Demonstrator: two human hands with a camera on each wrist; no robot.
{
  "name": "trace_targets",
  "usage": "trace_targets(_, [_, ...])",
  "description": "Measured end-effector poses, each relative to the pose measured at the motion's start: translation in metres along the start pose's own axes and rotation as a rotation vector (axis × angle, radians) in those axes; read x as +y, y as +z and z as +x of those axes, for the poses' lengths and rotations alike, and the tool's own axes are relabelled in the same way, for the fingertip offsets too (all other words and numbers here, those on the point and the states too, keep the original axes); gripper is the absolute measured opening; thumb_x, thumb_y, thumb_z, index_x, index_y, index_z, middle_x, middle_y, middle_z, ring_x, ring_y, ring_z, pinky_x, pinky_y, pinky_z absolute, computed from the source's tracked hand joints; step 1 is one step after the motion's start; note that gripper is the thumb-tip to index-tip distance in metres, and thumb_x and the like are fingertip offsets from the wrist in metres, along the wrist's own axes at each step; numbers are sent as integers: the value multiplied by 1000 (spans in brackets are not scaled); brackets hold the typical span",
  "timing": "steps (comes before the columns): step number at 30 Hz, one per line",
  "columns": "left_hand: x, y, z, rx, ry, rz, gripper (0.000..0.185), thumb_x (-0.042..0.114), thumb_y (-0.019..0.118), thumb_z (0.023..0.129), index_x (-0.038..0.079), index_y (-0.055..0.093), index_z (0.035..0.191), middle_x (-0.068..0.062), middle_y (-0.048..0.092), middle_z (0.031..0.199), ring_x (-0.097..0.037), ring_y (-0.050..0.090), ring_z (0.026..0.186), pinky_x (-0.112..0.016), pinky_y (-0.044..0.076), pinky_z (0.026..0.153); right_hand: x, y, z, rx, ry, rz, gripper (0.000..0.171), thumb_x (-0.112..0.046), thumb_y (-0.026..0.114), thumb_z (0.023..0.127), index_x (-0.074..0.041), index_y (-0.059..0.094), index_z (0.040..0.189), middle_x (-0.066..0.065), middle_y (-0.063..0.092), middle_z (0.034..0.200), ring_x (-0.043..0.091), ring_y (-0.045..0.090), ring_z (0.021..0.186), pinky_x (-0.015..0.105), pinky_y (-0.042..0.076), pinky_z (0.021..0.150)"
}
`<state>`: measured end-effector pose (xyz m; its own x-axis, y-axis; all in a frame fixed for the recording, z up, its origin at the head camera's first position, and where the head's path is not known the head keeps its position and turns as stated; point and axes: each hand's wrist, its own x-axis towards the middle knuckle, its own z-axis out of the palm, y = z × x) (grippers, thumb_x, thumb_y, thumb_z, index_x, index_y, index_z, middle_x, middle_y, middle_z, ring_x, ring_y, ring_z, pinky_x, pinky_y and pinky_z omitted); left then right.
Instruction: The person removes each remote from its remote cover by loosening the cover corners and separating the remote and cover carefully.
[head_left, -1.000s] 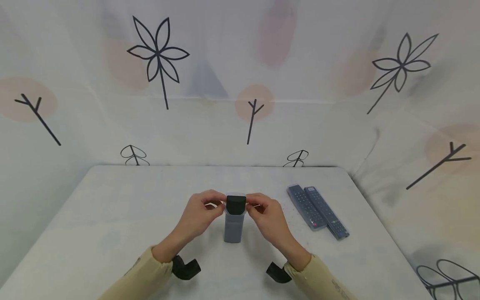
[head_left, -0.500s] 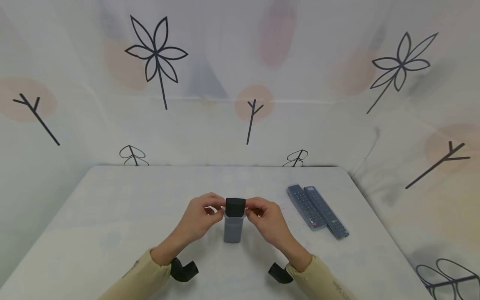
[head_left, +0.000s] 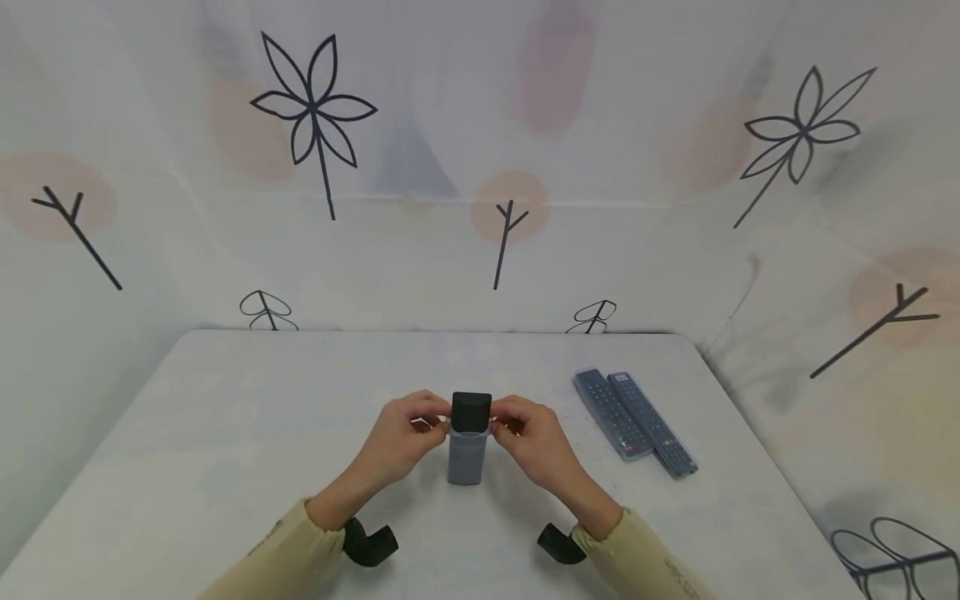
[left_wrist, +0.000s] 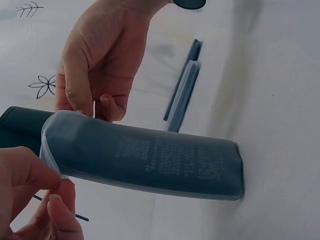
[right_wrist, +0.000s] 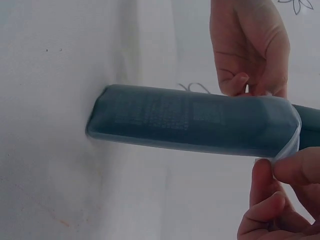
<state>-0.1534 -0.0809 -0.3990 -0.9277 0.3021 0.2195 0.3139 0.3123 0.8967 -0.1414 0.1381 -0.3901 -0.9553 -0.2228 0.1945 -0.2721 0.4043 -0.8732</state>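
worktop (head_left: 225, 417): white cloth cover | upright sleeved remote (head_left: 467, 454): stands on end, centre | two sleeved remotes (head_left: 633, 412): lying flat side by side, right

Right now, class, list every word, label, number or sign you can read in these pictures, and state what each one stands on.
None can be read.
Remote: small pale print and a square code on its back, seen through the clear sleeve both hands pinch; too blurred to read.
Two remotes on the table: button markings too small to read.
Backdrop: drawn flowers and twigs only, no lettering.
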Motion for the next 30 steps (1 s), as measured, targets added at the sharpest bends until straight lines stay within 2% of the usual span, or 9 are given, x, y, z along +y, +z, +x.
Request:
trace_targets(18, [-14,3,-1,-21,-18,-19,21,-3,66,90,9,77,103,3,67,96,-19,60,84,-31,54,77,12,4,1,-38,34,-31,27,10,63,90,-8,74,108,1,68,94,19,54,80,27,48,67])
trace_targets(30, [-19,3,-4,-59,-20,-18,24,-5,64,88,8,77,103,0,66,91,-19,60,83,-30,54,76,22,5,-1,-75,12,37,24,12,64,88,-5,76,100,5,71,99,19,63,87,26,53,75])
